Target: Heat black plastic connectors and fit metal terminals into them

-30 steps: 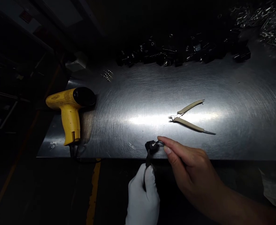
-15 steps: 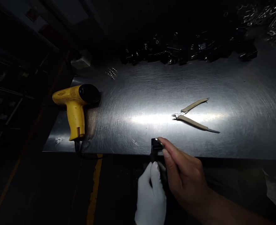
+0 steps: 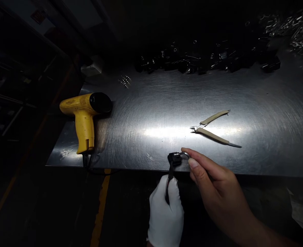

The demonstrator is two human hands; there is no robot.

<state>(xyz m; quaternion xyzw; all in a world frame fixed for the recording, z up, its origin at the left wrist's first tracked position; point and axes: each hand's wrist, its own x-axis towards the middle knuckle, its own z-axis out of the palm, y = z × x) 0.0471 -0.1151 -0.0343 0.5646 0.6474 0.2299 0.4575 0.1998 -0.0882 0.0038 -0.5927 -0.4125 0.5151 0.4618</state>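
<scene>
My left hand (image 3: 165, 209), in a white glove, is closed on the narrow stem of a black part (image 3: 175, 159). The blocky end of this part points away from me, at the front edge of the metal bench. Bare thumb and fingers of my right hand (image 3: 213, 178) pinch a short bent metal rod (image 3: 185, 154). Its far end meets a shiny metal fitting on the black block; whether it sits inside cannot be made out. Beyond my right hand, cutting pliers (image 3: 213, 128) with beige handles lie spread apart on the bench.
A yellow heat gun (image 3: 84, 118) stands on the left of the bench (image 3: 141, 103), its cord hanging over the edge. Small metal pins (image 3: 124, 81) lie behind it. Dark parts (image 3: 187, 63) line the back, and a heap of shiny metal pieces (image 3: 302, 36) fills the far right.
My right hand has drawn back to the right with the bent rod, showing more of it. The black part has shifted slightly right and turned, so its metal fitting now shows.
</scene>
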